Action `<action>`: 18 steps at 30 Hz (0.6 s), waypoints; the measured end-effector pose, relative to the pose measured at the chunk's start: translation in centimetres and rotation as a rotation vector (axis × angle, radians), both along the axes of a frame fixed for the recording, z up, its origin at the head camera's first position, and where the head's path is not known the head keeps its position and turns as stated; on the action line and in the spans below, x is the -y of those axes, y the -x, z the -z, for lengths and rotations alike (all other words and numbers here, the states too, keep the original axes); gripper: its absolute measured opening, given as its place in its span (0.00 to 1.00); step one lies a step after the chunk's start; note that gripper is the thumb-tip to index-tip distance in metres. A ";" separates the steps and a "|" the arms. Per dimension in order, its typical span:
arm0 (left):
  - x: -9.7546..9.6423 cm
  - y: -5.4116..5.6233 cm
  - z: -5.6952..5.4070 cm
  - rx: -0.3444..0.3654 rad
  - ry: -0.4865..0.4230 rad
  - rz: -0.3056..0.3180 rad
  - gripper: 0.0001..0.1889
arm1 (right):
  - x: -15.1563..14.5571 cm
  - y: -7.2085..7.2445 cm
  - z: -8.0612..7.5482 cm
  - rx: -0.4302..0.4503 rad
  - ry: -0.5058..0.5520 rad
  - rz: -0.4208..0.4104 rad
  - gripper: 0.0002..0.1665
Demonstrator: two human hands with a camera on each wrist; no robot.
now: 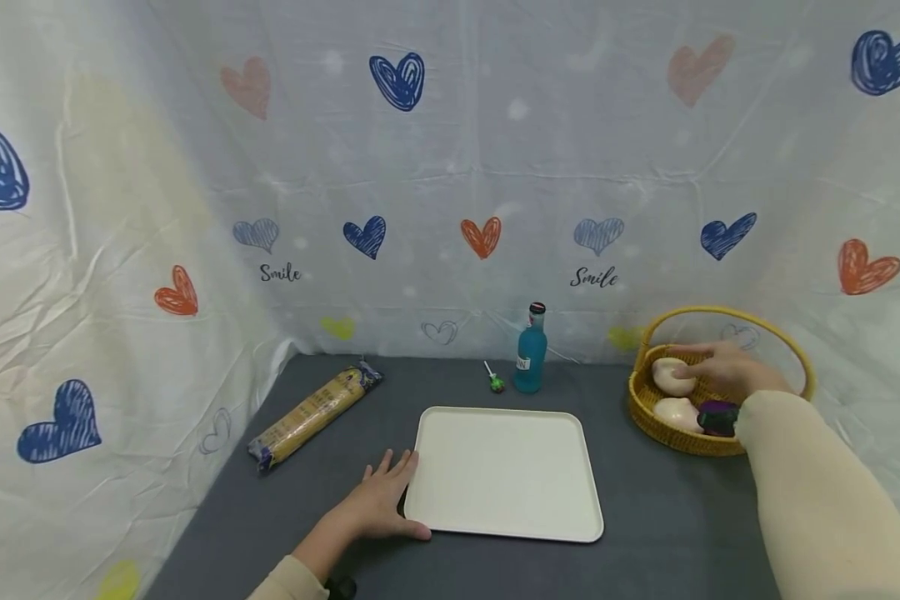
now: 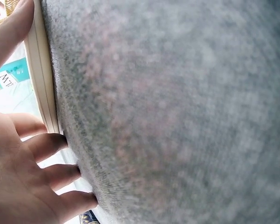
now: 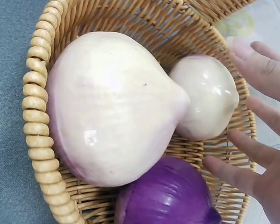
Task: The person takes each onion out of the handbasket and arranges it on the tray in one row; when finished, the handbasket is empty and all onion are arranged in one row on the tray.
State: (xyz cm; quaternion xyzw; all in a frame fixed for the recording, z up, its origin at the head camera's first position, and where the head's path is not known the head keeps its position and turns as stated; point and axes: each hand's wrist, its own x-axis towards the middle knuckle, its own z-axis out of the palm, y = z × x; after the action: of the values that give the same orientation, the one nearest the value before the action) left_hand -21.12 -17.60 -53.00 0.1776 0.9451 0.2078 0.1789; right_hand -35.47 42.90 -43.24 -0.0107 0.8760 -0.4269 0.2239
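Note:
My left hand (image 1: 378,504) rests at the left edge of a white rectangular tray (image 1: 502,475), its fingers spread. In the left wrist view, thumb and fingers lie along the tray's rim (image 2: 41,79). Over a yellow wicker basket (image 1: 648,429) at the right, my right hand (image 1: 723,367) reaches in with loosely straight fingers. The hand is nearest to the rear white bulb (image 1: 671,379), smaller in the right wrist view, with a gap between it and the fingers there. A second white bulb (image 3: 112,107), tinged purple, and a glossy purple onion-like bulb (image 3: 168,196) sit beside it.
A long yellow packet (image 1: 318,412), looking like pasta, lies at the left of the grey table. Behind the tray stand a blue bottle (image 1: 531,354) with a dark cap and a green lollipop (image 1: 497,383). The basket's handle (image 1: 708,309) arches over it. A heart-printed cloth hangs behind.

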 end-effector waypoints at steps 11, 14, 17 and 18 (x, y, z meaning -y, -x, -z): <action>-0.2 0.0 -0.1 0.007 0.008 0.009 0.68 | 0.2 0.6 1.4 -0.084 -0.157 -0.047 0.41; -0.2 0.0 -0.2 0.003 0.010 0.006 0.67 | 0.4 1.2 2.0 -0.092 -0.157 -0.049 0.40; -0.1 0.0 -0.2 0.004 0.007 0.004 0.67 | 0.5 1.6 2.7 -0.083 -0.137 -0.036 0.38; -0.1 0.0 -0.2 0.001 0.011 0.004 0.67 | 0.5 1.8 2.9 -0.080 -0.136 -0.024 0.38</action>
State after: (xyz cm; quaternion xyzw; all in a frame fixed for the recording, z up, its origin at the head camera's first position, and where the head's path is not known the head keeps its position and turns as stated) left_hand -21.14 -17.49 -52.76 0.1785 0.9458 0.2022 0.1811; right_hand -37.25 42.36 -46.12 -0.0229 0.9112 -0.3629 0.1937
